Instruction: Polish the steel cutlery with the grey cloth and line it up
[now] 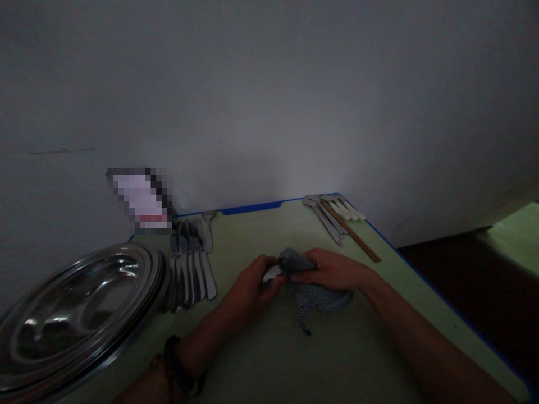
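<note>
Fingers: right hand [330,268] clamped on patterned cloth [326,301]; left hand [255,285] closed around whitish object [270,274]
Table [252,235]: pale green, blue-edged
Cloth: between hands, above table
Wall [269,101]: grey, behind
Floor [446,261]: dark, right

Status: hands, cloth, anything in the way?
Left hand gripping pale item, mostly hidden. Right hand holding patterned cloth against it. Cutlery and chopsticks off to the sides, clear of both hands.

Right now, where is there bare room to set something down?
Beyond the cloth, between left spoon and metal utensils; also nearer than the cloth, between the forearms. Crowded: left side, with dishes and cutlery row; far right corner, with chopsticks.
</note>
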Available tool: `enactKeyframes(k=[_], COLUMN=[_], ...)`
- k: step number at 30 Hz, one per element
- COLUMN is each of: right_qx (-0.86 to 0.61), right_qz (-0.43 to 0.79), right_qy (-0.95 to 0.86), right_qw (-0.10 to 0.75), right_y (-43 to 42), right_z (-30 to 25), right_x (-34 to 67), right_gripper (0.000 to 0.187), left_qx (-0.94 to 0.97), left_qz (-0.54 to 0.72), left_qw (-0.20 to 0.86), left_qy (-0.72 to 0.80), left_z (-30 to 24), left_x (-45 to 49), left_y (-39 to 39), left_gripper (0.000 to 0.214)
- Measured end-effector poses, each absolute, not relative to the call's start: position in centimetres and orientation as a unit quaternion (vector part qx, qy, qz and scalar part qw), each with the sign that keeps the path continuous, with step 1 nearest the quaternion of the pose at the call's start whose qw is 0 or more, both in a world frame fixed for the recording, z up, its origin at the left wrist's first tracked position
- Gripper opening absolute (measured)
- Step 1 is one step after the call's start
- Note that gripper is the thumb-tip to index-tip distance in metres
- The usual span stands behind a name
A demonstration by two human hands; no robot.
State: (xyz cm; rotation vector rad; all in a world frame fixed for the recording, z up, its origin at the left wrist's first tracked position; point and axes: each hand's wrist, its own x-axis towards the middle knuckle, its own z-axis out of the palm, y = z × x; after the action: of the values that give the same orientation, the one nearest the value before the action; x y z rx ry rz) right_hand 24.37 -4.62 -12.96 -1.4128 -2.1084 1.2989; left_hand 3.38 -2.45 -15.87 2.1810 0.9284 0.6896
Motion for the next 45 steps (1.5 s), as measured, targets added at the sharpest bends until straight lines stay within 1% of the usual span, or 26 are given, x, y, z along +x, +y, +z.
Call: enactKeyframes(k=[3,6,11,17,21,26,28,31,34,38,43,45], right_qx=[-0.444,-0.417,-0.414,-0.46,-0.502,-0.54,-0.548,-0.563,-0.587,-0.588,-0.55,-0.522], right_qz=[0.449,0.469,0.526,0.563,0.55,0.536,0.525,0.495,0.406,0.273,0.243,0.226], right_qy=[-0.749,-0.744,-0.72,-0.67,-0.643,-0.613,-0.613,-0.621,-0.67,-0.74,-0.783,-0.809], right_qw=[0.204,0.229,0.184,0.15,0.177,0.213,0.221,0.229,0.204,0.177,0.158,0.147], right_y=[-4.5,-4.5,-4.6,-4.4,-4.3,-4.5,-4.6,-4.6,-4.5,-4.3,-4.7,-4.8], right_z=[-13.6,-13.8,-13.3,-13.2,-13.1,-12.5,-12.3,-12.1,-11.8,-11.4,-11.6,-11.9], right_x=[23.2,22.9,24.2,26.9,27.9,29.0,29.4,29.5,28.9,27.7,25.6,24.6], right_gripper=[0.03,0.027,0.027,0.035,0.035,0.036,0.037,0.037,0.039,0.038,0.037,0.032], left_qx=[0.872,0.9,0.927,0.918,0.899,0.853,0.841,0.818,0.789,0.759,0.749,0.757], left_qz=[0.248,0.232,0.225,0.248,0.261,0.261,0.257,0.256,0.241,0.214,0.192,0.171], left_qw=[0.281,0.226,0.151,0.128,0.143,0.184,0.204,0.24,0.282,0.328,0.357,0.35], left_qy=[0.314,0.293,0.258,0.281,0.322,0.413,0.43,0.456,0.49,0.52,0.523,0.524], left_z=[-16.1,-16.0,-15.9,-15.7,-15.6,-15.4,-15.3,-15.1,-14.8,-14.4,-14.4,-14.5], left_x=[3.0,2.6,2.4,2.6,2.6,2.5,2.5,2.6,2.9,3.1,3.2,3.2], left_y=[-2.3,-2.2,-2.1,-2.2,-2.1,-2.0,-1.9,-1.7,-1.6,-1.8,-1.7,-1.8], left_gripper=[0.023,0.024,0.026,0.022,0.021,0.026,0.03,0.043,0.053,0.058,0.058,0.058])
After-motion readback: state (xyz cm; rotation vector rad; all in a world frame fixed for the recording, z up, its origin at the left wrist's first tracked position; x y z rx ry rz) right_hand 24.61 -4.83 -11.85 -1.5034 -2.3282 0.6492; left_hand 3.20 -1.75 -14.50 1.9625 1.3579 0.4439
